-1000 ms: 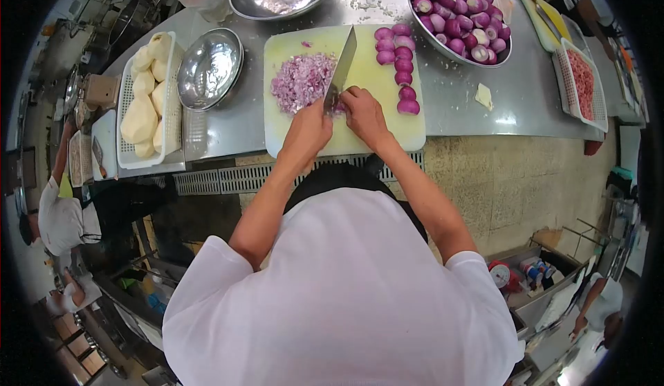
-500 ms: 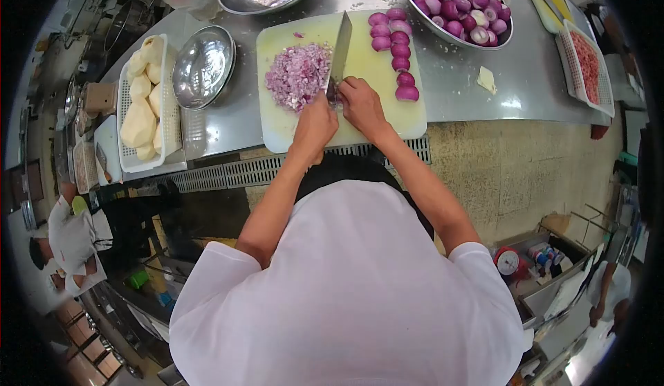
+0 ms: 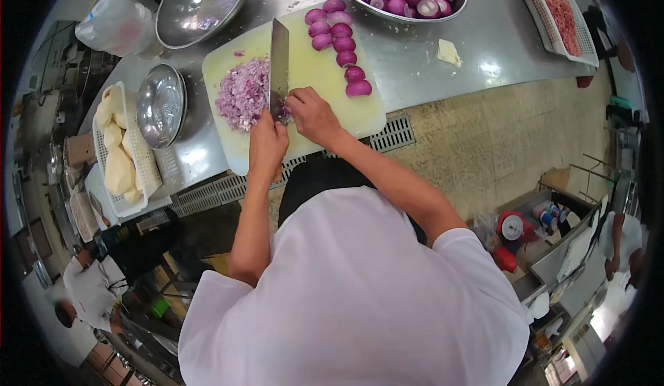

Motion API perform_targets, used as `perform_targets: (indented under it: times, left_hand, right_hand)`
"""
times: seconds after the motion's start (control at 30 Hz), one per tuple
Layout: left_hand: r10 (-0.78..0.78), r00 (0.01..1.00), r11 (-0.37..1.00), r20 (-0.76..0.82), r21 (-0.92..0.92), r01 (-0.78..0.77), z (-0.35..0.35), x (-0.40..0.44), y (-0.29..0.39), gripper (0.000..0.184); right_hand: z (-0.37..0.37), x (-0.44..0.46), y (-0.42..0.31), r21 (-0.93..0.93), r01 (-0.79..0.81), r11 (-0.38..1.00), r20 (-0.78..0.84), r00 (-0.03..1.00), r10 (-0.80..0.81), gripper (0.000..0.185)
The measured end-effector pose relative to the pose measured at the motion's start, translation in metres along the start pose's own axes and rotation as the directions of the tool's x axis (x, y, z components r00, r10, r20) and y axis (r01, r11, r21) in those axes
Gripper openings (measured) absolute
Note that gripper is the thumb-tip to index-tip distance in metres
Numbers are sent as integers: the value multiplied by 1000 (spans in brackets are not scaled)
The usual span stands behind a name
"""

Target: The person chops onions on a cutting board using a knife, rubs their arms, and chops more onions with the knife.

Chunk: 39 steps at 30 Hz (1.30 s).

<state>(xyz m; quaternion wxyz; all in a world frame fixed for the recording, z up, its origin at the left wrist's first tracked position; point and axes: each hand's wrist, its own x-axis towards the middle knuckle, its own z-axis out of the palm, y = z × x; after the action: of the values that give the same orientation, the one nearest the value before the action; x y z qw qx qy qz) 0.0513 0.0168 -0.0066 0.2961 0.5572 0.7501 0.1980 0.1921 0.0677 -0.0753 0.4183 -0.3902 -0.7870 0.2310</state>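
Tabletop (image 3: 415,54) of grey metal, shiny and strewn with pale crumbs at its far side, carries a yellowish cutting board (image 3: 304,68) set at a slant near its edge; on the board's left lies a heap of chopped purple onion (image 3: 242,95), on its right a crooked row of peeled onions (image 3: 344,46). Between them stands the broad blade of a knife (image 3: 279,61), its tip pointing away from the person; the left hand (image 3: 268,144) has its grip closed round the handle; the right hand (image 3: 315,115) is bunched beside the blade, fingertips at a few onion bits (image 3: 284,116), though whether its grip pinches any, one cannot tell.

Beyond the board sit a large steel bowl (image 3: 197,12) and, to the right, an onion-filled bowl (image 3: 415,21); leftward are a smaller steel bowl (image 3: 160,106) and a white basket (image 3: 146,168) of pale peeled roots; a basket of minced meat (image 3: 584,48) stands far right. Below, tan floor (image 3: 484,130) meets a slotted drain (image 3: 394,133); a red scale (image 3: 510,227) rests lower right; people in white appear at the left (image 3: 90,289) and right margins.
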Motion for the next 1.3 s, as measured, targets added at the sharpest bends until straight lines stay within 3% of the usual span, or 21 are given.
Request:
perform_targets:
  times: [0.13, 0.2, 0.23, 0.3, 0.4, 0.53, 0.57, 0.63, 0.67, 0.73, 0.93, 1.03, 1.3]
  left_hand:
    - [-25, 1000, 1000, -1, -4, 25, 6, -1, -2, 22]
    - [191, 979, 981, -72, -21, -193, 14, -1, -21, 20]
    - [181, 980, 983, -83, -21, -183, 7, -5, -7, 20]
    - [-155, 964, 903, 215, -365, 226, -7, -12, 23, 21]
    - [-167, 954, 941, 247, -248, 229, -18, -11, 27, 24]
    - [21, 993, 987, 117, -162, -2, -30, -30, 14, 28]
    - [10, 994, 987, 106, -162, 8, -24, -31, 5, 28]
    - [192, 981, 981, -21, 3, -192, -13, -34, -5, 27]
    - [184, 983, 983, -26, 3, -184, -12, -36, -11, 27]
    - [-25, 982, 996, 185, -81, 40, -38, -37, 15, 28]
    - [108, 991, 994, 84, -23, -106, -15, -40, -4, 27]
    - [39, 989, 997, 142, -72, -29, -32, -45, 11, 28]
    - [95, 988, 995, 122, -46, -90, -26, -49, 10, 30]
  right_hand:
    - [-2, -1, 1, 6, 13, 1000, 13, 1000, -13, 17]
    - [-3, -2, -1, 8, 5, 1000, 17, 1000, -5, 16]
    - [-2, 0, 0, 6, 2, 1000, 5, 1000, -2, 16]
    - [2, 0, 2, 19, 1, 1000, -10, 1000, -1, 16]
    - [2, -2, 1, 52, 15, 999, -34, 999, -13, 15]
    - [4, 0, 1, 57, -15, 998, -52, 998, 18, 17]
    - [3, 1, 1, 36, -14, 999, -33, 999, 15, 18]
    - [5, 2, 1, 1, -12, 1000, -18, 1000, 12, 19]
    - [5, 2, 1, 7, -8, 1000, -10, 1000, 8, 19]
    - [4, 2, 1, -14, 4, 1000, -16, 1000, -5, 20]
    - [4, 4, -4, -29, 17, 999, -39, 999, -18, 23]
    - [4, 2, -1, -17, 27, 999, -38, 999, -28, 22]
    - [2, -1, 0, -43, 11, 999, -14, 1000, -12, 24]
